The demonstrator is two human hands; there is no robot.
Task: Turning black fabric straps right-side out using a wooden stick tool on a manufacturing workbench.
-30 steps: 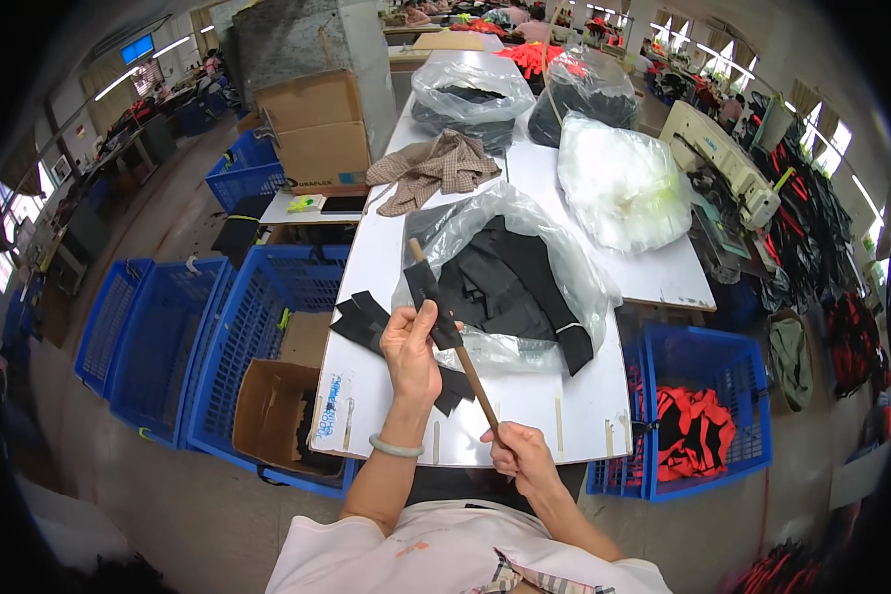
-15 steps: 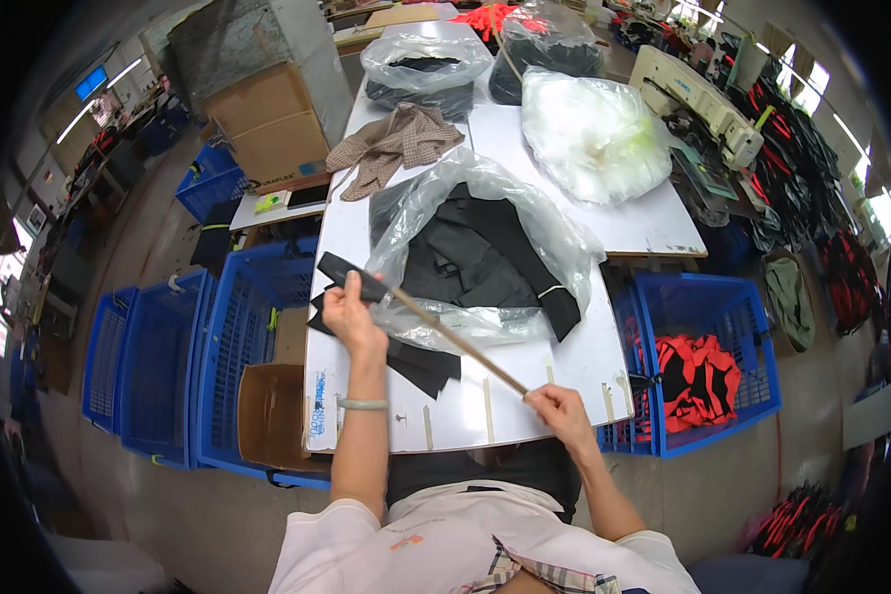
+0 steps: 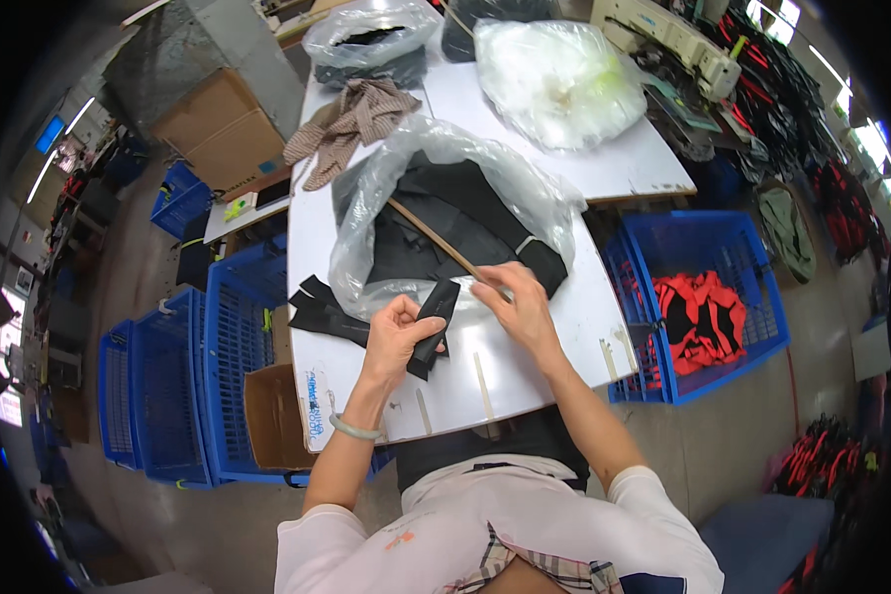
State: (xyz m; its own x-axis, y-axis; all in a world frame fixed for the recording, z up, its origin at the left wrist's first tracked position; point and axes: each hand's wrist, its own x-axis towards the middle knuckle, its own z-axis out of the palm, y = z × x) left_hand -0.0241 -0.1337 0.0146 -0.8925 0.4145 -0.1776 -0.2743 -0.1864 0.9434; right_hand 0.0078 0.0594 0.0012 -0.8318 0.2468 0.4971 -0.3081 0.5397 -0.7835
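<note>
Over the near part of the white table (image 3: 445,404), my left hand (image 3: 396,342) grips a short black fabric piece (image 3: 439,302) between thumb and fingers, held nearly upright. To its right, my right hand (image 3: 525,312) is closed around the lower end of a thin wooden stick (image 3: 428,233). The stick slants up and leftward over the mouth of an open clear plastic bag (image 3: 354,247), apart from the fabric piece. Folded black fabric pieces (image 3: 406,247) fill that bag. More flat black strips (image 3: 327,315) lie on the table left of my left hand.
A checked brown cloth (image 3: 361,124), a bag of white material (image 3: 554,84) and another bag with black contents (image 3: 371,54) lie farther back. Blue crates (image 3: 173,386) stand at left; a crate (image 3: 752,287) with red-and-black pieces is at right. Beyond is a sewing machine (image 3: 673,45).
The stick has come out of the black fabric piece. My left hand has moved right and nearer, my right hand up and left. The whole view has shifted slightly.
</note>
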